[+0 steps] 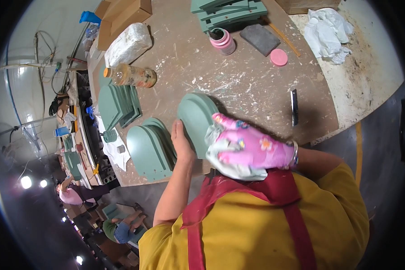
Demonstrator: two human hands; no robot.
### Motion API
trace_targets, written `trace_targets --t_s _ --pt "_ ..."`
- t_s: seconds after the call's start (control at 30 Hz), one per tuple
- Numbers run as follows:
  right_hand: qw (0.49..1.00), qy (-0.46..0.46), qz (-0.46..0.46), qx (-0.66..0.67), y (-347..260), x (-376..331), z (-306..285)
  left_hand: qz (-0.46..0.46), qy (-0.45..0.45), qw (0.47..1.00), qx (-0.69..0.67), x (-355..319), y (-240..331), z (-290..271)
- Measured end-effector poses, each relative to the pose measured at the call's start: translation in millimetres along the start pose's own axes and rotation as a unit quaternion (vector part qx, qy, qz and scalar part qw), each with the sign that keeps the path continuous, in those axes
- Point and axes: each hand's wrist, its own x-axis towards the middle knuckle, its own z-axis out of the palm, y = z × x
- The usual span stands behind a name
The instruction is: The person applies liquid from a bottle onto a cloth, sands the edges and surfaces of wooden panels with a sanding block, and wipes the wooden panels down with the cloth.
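Observation:
A green board with a rounded top (196,112) is in front of me at the table's near edge. My left hand (183,146), bare, holds it by its left side, with straight fingers along the edge. My right hand (256,144) wears a pink flowered glove and is closed on a pale, crumpled cloth (231,164). The cloth lies against the board's right side, and glove and cloth hide the board's lower right part. Just left of my left hand stand several similar rounded green boards (146,150), set close behind one another.
More green boards (114,105) stand farther left, near a bottle with an orange cap (135,75) and a white wrapped block (129,44). Toward the back are green slatted parts (231,13), an open pink jar (222,41), a grey block (260,39) and a pink lid (279,57). A black-handled tool (294,108) lies right.

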Motion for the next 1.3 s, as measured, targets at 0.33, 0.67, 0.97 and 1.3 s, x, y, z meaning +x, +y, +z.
trace_targets --t_s 0.33,0.67,0.97,1.3 --pt "0.994 -0.084 -0.065 0.004 -28.4 13.6 10.2 0.003 -0.015 0.999 0.037 -5.0 1.7 0.6" --pt "0.990 0.018 -0.137 -0.029 7.3 3.2 -1.2 0.041 0.017 0.999 0.014 6.2 -19.6 -6.4" --pt "0.957 0.188 -0.173 0.137 26.5 -32.1 -73.1 0.008 -0.089 0.993 0.080 -8.4 -1.1 12.1" --pt "0.824 0.211 -0.045 0.523 71.7 -56.1 -114.8 0.253 0.038 0.940 0.224 -9.8 -22.2 -4.3"
